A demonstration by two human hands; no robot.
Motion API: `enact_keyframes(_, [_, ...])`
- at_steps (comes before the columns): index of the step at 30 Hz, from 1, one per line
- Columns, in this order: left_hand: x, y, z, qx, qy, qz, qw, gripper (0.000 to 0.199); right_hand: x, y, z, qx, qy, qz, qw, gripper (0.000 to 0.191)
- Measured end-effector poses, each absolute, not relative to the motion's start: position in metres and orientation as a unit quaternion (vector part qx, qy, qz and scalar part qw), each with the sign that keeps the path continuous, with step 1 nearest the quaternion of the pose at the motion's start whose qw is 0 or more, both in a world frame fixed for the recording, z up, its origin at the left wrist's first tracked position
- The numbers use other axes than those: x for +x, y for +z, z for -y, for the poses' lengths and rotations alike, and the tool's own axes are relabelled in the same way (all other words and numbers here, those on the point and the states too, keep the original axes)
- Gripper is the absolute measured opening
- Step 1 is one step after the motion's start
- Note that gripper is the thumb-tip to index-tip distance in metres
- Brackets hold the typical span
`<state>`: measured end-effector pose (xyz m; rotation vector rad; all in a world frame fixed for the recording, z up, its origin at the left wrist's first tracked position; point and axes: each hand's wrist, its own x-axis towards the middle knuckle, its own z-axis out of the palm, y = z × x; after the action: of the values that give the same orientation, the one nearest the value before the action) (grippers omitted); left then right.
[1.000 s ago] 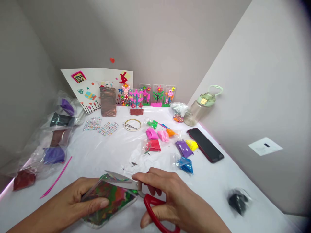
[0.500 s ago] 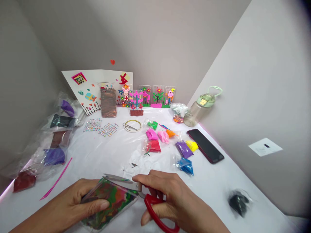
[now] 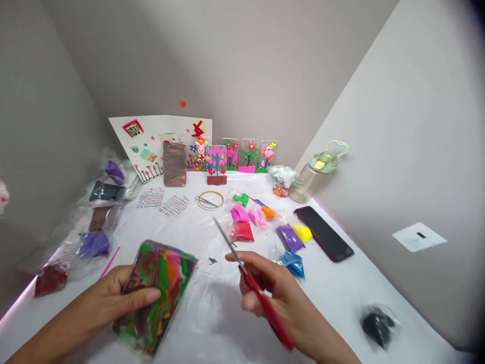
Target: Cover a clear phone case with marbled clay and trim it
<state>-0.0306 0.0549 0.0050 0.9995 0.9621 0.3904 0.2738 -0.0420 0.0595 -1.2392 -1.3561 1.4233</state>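
My left hand (image 3: pixel 113 303) grips a phone case (image 3: pixel 157 290) covered in swirled green, red, pink and orange clay, tilted up off the white table (image 3: pixel 333 298). My right hand (image 3: pixel 282 298) holds red-handled scissors (image 3: pixel 246 273) to the right of the case, blades shut and pointing up and away toward the table's middle. The scissors are apart from the case. A tiny dark scrap (image 3: pixel 212 261) lies on the table between my hands.
Small bags of coloured clay (image 3: pixel 265 227) lie mid-table, larger bags (image 3: pixel 98 222) at left. A black phone (image 3: pixel 324 233) and a bottle (image 3: pixel 314 172) are at right, decorated cases (image 3: pixel 242 154) and a card (image 3: pixel 151 144) at the back wall, a black lump (image 3: pixel 379 326) near right.
The scissors have left the case's edge and swung up to the right. My left hand has tilted the case up so its coloured face shows.
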Motion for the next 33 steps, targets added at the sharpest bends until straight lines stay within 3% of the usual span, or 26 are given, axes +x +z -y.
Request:
enact_keyframes(4, [-0.027,0.012,-0.065,0.354,0.306,-0.480,0.742,0.031,0.265,0.041,0.044,-0.295,0.739,0.410,0.446,0.053])
enact_keyframes(6, [-0.024,0.016,-0.069,0.294,0.385,-0.484,0.729,0.027,0.255,0.026,0.043,-0.248,0.788,0.351,0.441,0.053])
enact_keyframes(12, [-0.025,0.019,-0.079,0.223,0.513,-0.456,0.692,0.030,0.227,-0.003,0.031,-0.289,0.849,0.214,0.388,0.060])
enact_keyframes(23, [-0.022,0.020,-0.081,0.162,0.587,-0.415,0.676,0.032,0.209,-0.006,0.034,-0.349,0.810,0.266,0.388,0.063])
enact_keyframes(27, [-0.014,0.027,-0.070,0.186,0.583,-0.388,0.689,0.033,0.203,0.013,0.032,-0.420,0.708,0.338,0.456,0.056])
enact_keyframes(33, [0.011,0.038,-0.032,0.255,0.506,-0.350,0.746,0.041,0.197,0.043,0.026,-0.495,0.600,0.353,0.519,0.062])
